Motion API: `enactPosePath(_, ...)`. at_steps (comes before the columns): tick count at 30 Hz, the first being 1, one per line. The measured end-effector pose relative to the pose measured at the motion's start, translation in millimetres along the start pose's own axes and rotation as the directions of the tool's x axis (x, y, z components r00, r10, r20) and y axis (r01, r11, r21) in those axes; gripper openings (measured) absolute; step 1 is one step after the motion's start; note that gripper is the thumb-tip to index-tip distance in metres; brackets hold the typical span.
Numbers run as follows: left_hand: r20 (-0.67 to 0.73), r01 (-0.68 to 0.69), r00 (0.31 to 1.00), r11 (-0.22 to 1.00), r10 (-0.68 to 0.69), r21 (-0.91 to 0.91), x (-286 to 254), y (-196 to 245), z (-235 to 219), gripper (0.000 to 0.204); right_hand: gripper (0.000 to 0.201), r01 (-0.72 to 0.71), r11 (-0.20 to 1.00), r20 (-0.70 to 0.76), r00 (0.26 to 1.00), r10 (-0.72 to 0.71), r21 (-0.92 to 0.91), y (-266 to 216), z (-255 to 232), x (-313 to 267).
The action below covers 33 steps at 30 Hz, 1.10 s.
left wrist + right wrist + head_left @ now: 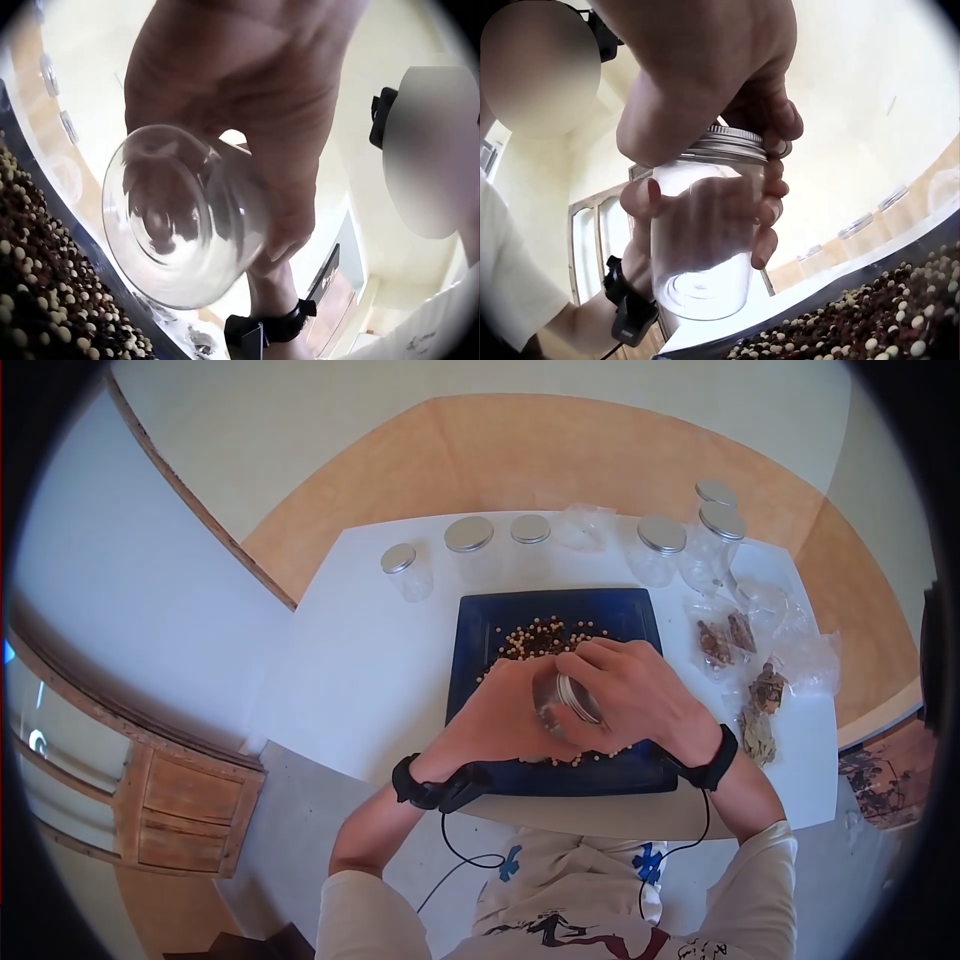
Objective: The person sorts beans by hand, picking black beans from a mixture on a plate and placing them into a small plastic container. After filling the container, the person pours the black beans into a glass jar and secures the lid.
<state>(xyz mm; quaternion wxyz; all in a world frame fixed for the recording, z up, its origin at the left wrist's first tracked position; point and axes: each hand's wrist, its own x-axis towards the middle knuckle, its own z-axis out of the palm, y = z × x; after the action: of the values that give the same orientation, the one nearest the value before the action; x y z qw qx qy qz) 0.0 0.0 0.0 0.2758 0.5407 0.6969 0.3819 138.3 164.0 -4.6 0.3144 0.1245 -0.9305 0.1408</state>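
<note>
A clear, empty jar (705, 247) with a silver screw lid (735, 142) is held tilted over the dark blue tray (560, 785). My left hand (505, 710) grips the jar's body, its fingers curled round the side. From above, my right hand (635, 685) holds the lid at its rim, with thumb and fingers bent about it. In the left wrist view the jar's round bottom (157, 232) faces the camera. Mixed beans (540, 635), white, dark red and black, lie spread in the tray below both hands.
Several lidded clear jars (470, 545) stand along the table's (330, 660) far side. A crumpled clear bag (585, 530) lies among them. On the right are plastic bags with brown dried pieces (715, 645) and a bundle of pale dried leaves (758, 735). Cables hang from both wrist cameras.
</note>
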Motion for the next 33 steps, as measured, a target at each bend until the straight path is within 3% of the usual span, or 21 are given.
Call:
enactPosePath(1, 0.088, 0.035, 0.996, 0.999, -0.033, -0.025, 0, -1, -2, 0.061, 0.032, 0.031, 0.999, 0.007, 1.0, -0.031, 0.009, -1, -4, 1)
enactPosePath(2, 0.084, 0.035, 0.996, 0.999, -0.032, -0.03, 1, -11, -2, 0.061, 0.032, 0.034, 0.999, 0.012, 0.999, -0.034, 0.009, -3, -7, 1)
enactPosePath(3, 0.208, 0.038, 0.978, 0.989, -0.008, -0.141, 3, -27, -2, 0.06, 0.032, 0.08, 0.996, 0.034, 0.996, -0.082, 0.039, -7, -10, 2)
enactPosePath(5, 0.326, 0.055, 0.945, 0.966, 0.031, -0.252, 5, -43, 4, 0.06, 0.032, 0.124, 0.99, 0.056, 0.99, -0.128, 0.07, -16, -17, 1)
enactPosePath(6, 0.352, -0.053, 0.908, 0.895, 0.228, -0.442, 5, -47, 12, 0.059, 0.034, 0.206, 0.972, 0.053, 0.976, -0.213, 0.112, -23, -19, 2)
enactPosePath(8, 0.337, -0.141, 0.843, 0.777, 0.419, -0.613, -1, -40, 15, 0.059, 0.035, 0.289, 0.946, 0.041, 0.954, -0.298, 0.15, -30, -23, 2)
enactPosePath(11, 0.333, 0.038, 0.87, 0.623, 0.365, -0.781, -12, -37, 6, 0.067, 0.047, 0.336, 0.93, -0.085, 0.941, -0.326, 0.151, -33, -30, -3)
enactPosePath(13, 0.632, 0.156, 0.696, 0.787, 0.342, -0.597, 0, -58, -10, 0.081, 0.049, 0.154, 0.965, 0.004, 0.987, -0.159, 0.213, -26, -49, -18)
enactPosePath(14, 0.648, 0.164, 0.674, 0.785, 0.353, -0.598, 5, -59, -14, 0.081, 0.049, 0.128, 0.971, 0.006, 0.991, -0.132, 0.2, -21, -59, -27)
enactPosePath(16, 0.328, -0.09, 0.868, 0.768, 0.373, -0.635, 10, -58, -24, 0.088, 0.049, -0.227, 0.929, 0.13, 0.972, 0.197, 0.293, -10, -74, -47)
enactPosePath(17, 0.193, -0.145, 0.934, 0.813, 0.3, -0.564, 13, -59, -31, 0.086, 0.049, -0.247, 0.924, 0.132, 0.967, 0.217, 0.292, -4, -79, -59)
enactPosePath(18, 0.04, -0.187, 0.971, 0.857, 0.234, -0.481, 16, -60, -38, 0.084, 0.048, -0.368, 0.884, 0.144, 0.929, 0.34, 0.287, 2, -83, -72)
enactPosePath(19, -0.019, -0.148, 0.987, 0.841, 0.161, -0.52, 21, -61, -46, 0.085, 0.049, -0.479, 0.832, 0.154, 0.878, 0.454, 0.28, 7, -86, -85)
enactPosePath(20, -0.076, -0.113, 0.994, 0.821, 0.085, -0.559, 28, -61, -52, 0.086, 0.049, -0.487, 0.828, 0.155, 0.873, 0.462, 0.277, 10, -89, -99)
enactPosePath(23, -0.174, -0.17, 0.979, 0.895, 0.106, -0.412, 47, -48, -56, 0.085, 0.062, -0.655, 0.74, 0.272, 0.748, 0.605, 0.154, 14, -91, -138)
enactPosePath(27, -0.201, -0.165, 0.972, 0.959, 0.12, -0.229, 82, -51, -44, 0.082, 0.062, -0.645, 0.755, 0.284, 0.751, 0.596, 0.118, 19, -74, -179)
enactPosePath(30, -0.122, -0.106, 0.988, 0.987, 0.091, -0.124, 101, -61, -33, 0.08, 0.061, -0.669, 0.738, 0.26, 0.732, 0.63, 0.094, 15, -65, -190)
enactPosePath(33, -0.096, -0.132, 0.987, 0.99, 0.126, -0.049, 113, -73, -27, 0.083, 0.064, -0.727, 0.677, 0.268, 0.679, 0.683, 0.116, 10, -63, -192)
